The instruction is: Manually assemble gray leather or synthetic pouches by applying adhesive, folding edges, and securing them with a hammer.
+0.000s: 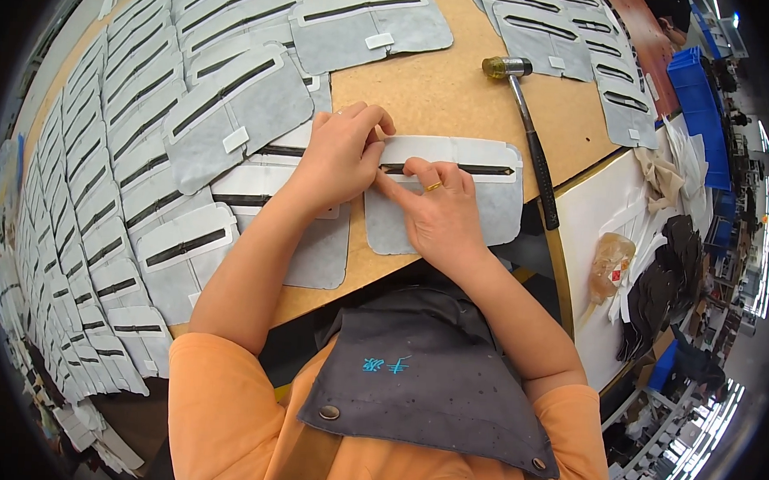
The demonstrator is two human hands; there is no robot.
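A grey fabric panel with a white strip around a long dark slot lies flat near the table's front edge. My left hand is at its upper left corner, fingers bent and closed on the panel by the left end of the slot. Over the panel's middle, my right hand has its fingers curled at the slot, with one digit stretched toward my left fingertips. The fingers of both hands hide part of the slot. Under my left forearm another slotted grey panel is partly covered.
Rows of overlapping slotted panels fill the table's left side; more panels lie at the far right. A hammer rests right of my hands. Beyond it, a white surface holds a plastic bottle and dark fabric pieces.
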